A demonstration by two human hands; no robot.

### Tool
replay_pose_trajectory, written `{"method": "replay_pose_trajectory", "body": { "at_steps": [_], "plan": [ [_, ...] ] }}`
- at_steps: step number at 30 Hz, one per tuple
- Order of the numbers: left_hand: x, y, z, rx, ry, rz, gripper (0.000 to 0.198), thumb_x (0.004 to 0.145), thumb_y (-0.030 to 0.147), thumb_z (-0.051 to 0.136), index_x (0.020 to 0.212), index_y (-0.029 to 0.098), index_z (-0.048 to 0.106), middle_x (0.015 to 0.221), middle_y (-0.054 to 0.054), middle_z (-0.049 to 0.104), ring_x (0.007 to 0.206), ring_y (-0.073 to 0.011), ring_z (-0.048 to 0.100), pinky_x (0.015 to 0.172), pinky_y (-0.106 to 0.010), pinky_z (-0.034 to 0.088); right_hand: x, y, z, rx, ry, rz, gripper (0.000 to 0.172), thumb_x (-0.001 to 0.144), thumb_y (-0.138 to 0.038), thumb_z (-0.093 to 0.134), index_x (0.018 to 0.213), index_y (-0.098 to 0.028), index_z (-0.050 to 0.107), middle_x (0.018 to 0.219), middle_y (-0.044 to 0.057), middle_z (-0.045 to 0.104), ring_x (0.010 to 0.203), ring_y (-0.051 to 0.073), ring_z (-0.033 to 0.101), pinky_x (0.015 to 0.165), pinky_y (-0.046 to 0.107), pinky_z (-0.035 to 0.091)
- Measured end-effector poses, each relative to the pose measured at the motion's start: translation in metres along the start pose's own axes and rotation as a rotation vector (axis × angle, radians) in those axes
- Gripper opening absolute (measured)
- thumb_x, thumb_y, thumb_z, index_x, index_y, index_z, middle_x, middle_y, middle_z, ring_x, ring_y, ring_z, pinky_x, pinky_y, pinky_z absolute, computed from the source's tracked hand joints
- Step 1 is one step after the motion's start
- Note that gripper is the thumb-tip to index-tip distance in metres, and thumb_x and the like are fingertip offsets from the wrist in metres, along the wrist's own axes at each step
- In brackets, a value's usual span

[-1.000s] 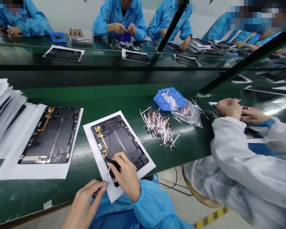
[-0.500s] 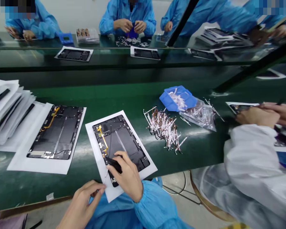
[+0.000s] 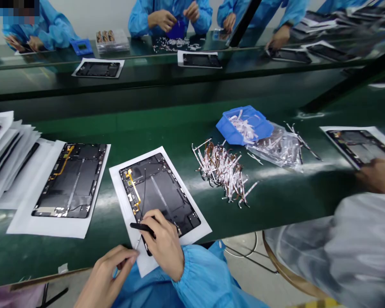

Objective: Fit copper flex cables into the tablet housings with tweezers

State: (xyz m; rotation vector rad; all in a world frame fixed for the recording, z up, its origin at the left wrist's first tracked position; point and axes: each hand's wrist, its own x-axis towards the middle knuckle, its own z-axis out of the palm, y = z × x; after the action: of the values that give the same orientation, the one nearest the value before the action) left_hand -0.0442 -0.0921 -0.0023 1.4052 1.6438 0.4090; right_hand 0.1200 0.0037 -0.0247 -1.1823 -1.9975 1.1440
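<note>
A tablet back housing [image 3: 176, 201] with a yellow flex cable along its left side lies on a white paper sheet [image 3: 120, 188] in front of me. My right hand [image 3: 165, 246] is over its lower left corner, with fingers closed round a black pen-like tool [image 3: 139, 227]; the tool's far end is hidden. Below the paper's left edge, my left hand [image 3: 111, 273] pinches a thin pale strip [image 3: 137, 244] between thumb and forefinger. A thin dark wire stands out across the housing.
Another housing [image 3: 73, 179] on paper lies left, beside stacked papers and housings [image 3: 9, 162]. Right of centre are a pile of flex strips [image 3: 223, 169], a blue bin [image 3: 259, 124] and a plastic bag [image 3: 279, 147]. A co-worker's hand [image 3: 380, 176] touches a housing at right.
My right hand has shifted slightly left and down, and the black tool has swung flatter, pointing left. My left hand stays almost in place. The right-hand co-worker's hands have moved off their housing's upper part.
</note>
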Motion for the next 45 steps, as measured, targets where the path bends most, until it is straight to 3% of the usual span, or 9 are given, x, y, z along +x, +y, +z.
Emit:
{"method": "replay_pose_trajectory", "body": {
  "at_steps": [3, 7, 13, 15, 18, 24, 32, 42, 45],
  "plan": [
    [0.001, 0.000, -0.001, 0.009, 0.003, 0.003, 0.030, 0.098, 0.042, 0.048, 0.107, 0.027, 0.073, 0.093, -0.002, 0.070, 0.084, -0.0131, 0.067, 0.071, -0.016, 0.050, -0.001, 0.002, 0.000, 0.059, 0.026, -0.042, 0.023, 0.084, 0.001, 0.060, 0.090, -0.021, 0.065, 0.100, 0.001, 0.065, 0.085, 0.015, 0.066, 0.078, 0.024, 0.048],
    [0.001, -0.004, -0.001, 0.036, -0.007, 0.001, 0.028, 0.098, 0.041, 0.049, 0.108, 0.028, 0.072, 0.094, -0.001, 0.070, 0.086, -0.0131, 0.067, 0.074, -0.016, 0.051, -0.002, 0.003, 0.002, 0.111, 0.080, -0.079, 0.022, 0.085, 0.000, 0.056, 0.091, -0.019, 0.065, 0.094, 0.002, 0.067, 0.086, 0.016, 0.065, 0.079, 0.025, 0.048],
    [-0.001, -0.002, -0.006, 0.095, -0.055, 0.024, 0.026, 0.098, 0.038, 0.049, 0.109, 0.028, 0.071, 0.089, 0.000, 0.068, 0.079, -0.0123, 0.066, 0.074, -0.017, 0.050, 0.000, 0.002, -0.004, 0.150, 0.133, 0.018, 0.017, 0.089, -0.006, 0.058, 0.094, -0.021, 0.064, 0.097, 0.001, 0.066, 0.086, 0.015, 0.067, 0.079, 0.025, 0.049],
    [0.000, 0.001, -0.008, 0.117, -0.072, 0.011, 0.026, 0.098, 0.038, 0.049, 0.108, 0.028, 0.070, 0.087, 0.000, 0.067, 0.079, -0.0124, 0.065, 0.073, -0.017, 0.050, 0.000, 0.000, -0.007, 0.071, 0.113, 0.039, 0.009, 0.090, -0.018, 0.064, 0.097, -0.023, 0.065, 0.101, 0.001, 0.066, 0.086, 0.017, 0.068, 0.077, 0.027, 0.050],
    [0.002, 0.005, -0.011, 0.138, -0.110, 0.007, 0.025, 0.098, 0.038, 0.048, 0.106, 0.028, 0.070, 0.085, 0.000, 0.066, 0.077, -0.0123, 0.065, 0.073, -0.017, 0.050, -0.001, -0.004, -0.007, -0.114, 0.037, 0.029, 0.018, 0.084, -0.030, 0.073, 0.099, -0.024, 0.065, 0.112, 0.003, 0.062, 0.079, 0.019, 0.068, 0.069, 0.031, 0.051],
    [0.006, 0.012, -0.017, 0.146, -0.173, -0.023, 0.027, 0.098, 0.040, 0.046, 0.093, 0.027, 0.068, 0.085, 0.001, 0.067, 0.078, -0.0129, 0.065, 0.073, -0.016, 0.049, 0.005, -0.010, -0.008, -0.288, -0.058, 0.045, 0.011, 0.085, -0.023, 0.068, 0.092, -0.022, 0.060, 0.115, 0.004, 0.057, 0.072, 0.019, 0.067, 0.064, 0.032, 0.051],
    [0.012, 0.018, -0.021, 0.130, -0.225, -0.051, 0.031, 0.099, 0.042, 0.043, 0.088, 0.026, 0.067, 0.083, 0.000, 0.067, 0.076, -0.0133, 0.065, 0.070, -0.016, 0.048, 0.008, -0.008, -0.016, -0.293, -0.128, 0.080, 0.004, 0.089, -0.023, 0.064, 0.092, -0.023, 0.060, 0.110, 0.002, 0.058, 0.071, 0.017, 0.066, 0.058, 0.030, 0.048],
    [0.014, 0.013, -0.024, 0.066, -0.260, -0.115, 0.031, 0.099, 0.043, 0.042, 0.097, 0.028, 0.068, 0.094, 0.000, 0.068, 0.086, -0.0145, 0.066, 0.076, -0.017, 0.048, -0.002, 0.002, -0.001, -0.222, 0.112, -0.107, 0.024, 0.090, -0.005, 0.047, 0.100, -0.019, 0.064, 0.102, 0.007, 0.065, 0.078, 0.018, 0.067, 0.068, 0.028, 0.052],
    [0.015, 0.013, -0.026, 0.043, -0.290, -0.162, 0.033, 0.100, 0.047, 0.040, 0.096, 0.029, 0.068, 0.095, 0.001, 0.068, 0.089, -0.0148, 0.065, 0.078, -0.018, 0.047, -0.001, 0.003, -0.002, -0.158, 0.137, -0.100, 0.027, 0.093, -0.005, 0.043, 0.101, -0.019, 0.064, 0.098, 0.006, 0.067, 0.079, 0.017, 0.067, 0.069, 0.027, 0.051]
  ]
}}
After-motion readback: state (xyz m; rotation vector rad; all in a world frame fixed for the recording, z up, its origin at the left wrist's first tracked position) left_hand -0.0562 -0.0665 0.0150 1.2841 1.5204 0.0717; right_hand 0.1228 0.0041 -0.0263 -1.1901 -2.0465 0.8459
